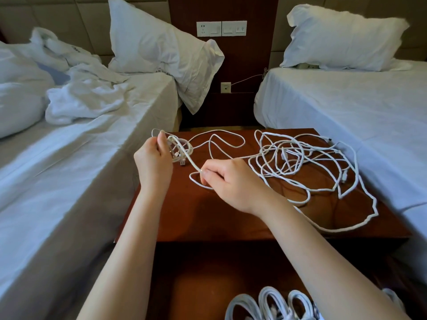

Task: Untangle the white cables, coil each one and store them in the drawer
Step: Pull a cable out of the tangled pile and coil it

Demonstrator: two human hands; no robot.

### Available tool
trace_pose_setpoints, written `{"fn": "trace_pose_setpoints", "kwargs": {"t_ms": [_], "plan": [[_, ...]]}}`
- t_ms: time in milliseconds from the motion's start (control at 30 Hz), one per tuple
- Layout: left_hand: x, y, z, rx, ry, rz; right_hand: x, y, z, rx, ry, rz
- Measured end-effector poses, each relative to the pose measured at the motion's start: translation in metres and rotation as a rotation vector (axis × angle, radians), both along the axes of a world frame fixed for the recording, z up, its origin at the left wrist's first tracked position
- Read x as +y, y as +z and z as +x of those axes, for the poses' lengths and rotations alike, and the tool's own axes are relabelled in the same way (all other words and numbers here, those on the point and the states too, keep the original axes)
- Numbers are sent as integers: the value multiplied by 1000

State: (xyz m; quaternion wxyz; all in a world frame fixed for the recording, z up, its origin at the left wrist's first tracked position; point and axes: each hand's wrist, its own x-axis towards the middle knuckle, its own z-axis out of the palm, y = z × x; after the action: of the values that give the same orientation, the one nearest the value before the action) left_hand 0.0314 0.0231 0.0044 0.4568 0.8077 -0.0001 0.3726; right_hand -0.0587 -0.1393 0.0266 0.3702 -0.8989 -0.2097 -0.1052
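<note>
The left grip (153, 165) is clamped around a half-made coil (182, 147), so the right grip (231, 183) pinches its loose cable (193, 163) to feed it. The tangle (300, 158) lies on the bench (208, 218), with finished coils (268, 303) in the drawer (196, 285).

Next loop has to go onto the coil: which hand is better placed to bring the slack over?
Probably the right hand: it pinches the loose cable, while the left hand grips the coil.
</note>
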Motion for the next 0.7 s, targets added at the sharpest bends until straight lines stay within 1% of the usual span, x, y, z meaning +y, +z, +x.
{"fn": "trace_pose_setpoints", "kwargs": {"t_ms": [100,200,267,333,400,467,533,600,700], "plan": [[0,3,0,-1,-3,-39,1,-7,1,13,9,-43],[-7,11,-8,-2,-37,-118,5,-15,0,-16,2,-170],[-11,14,-9,7,-114,-201,8,-19,1,11,-12,-204],[-13,19,-11,42,-225,-323,6,-22,3,37,-40,-192],[-16,27,-16,81,-329,-443,1,-24,9,21,-56,-123],[-20,34,-22,89,-392,-505,-5,-26,14,-9,-53,0],[-24,41,-28,68,-445,-531,-8,-26,16,-22,-32,133],[-26,48,-35,54,-497,-552,-9,-25,17,9,-8,232],[-27,53,-42,44,-565,-529,-11,-27,18,63,33,301]]}}
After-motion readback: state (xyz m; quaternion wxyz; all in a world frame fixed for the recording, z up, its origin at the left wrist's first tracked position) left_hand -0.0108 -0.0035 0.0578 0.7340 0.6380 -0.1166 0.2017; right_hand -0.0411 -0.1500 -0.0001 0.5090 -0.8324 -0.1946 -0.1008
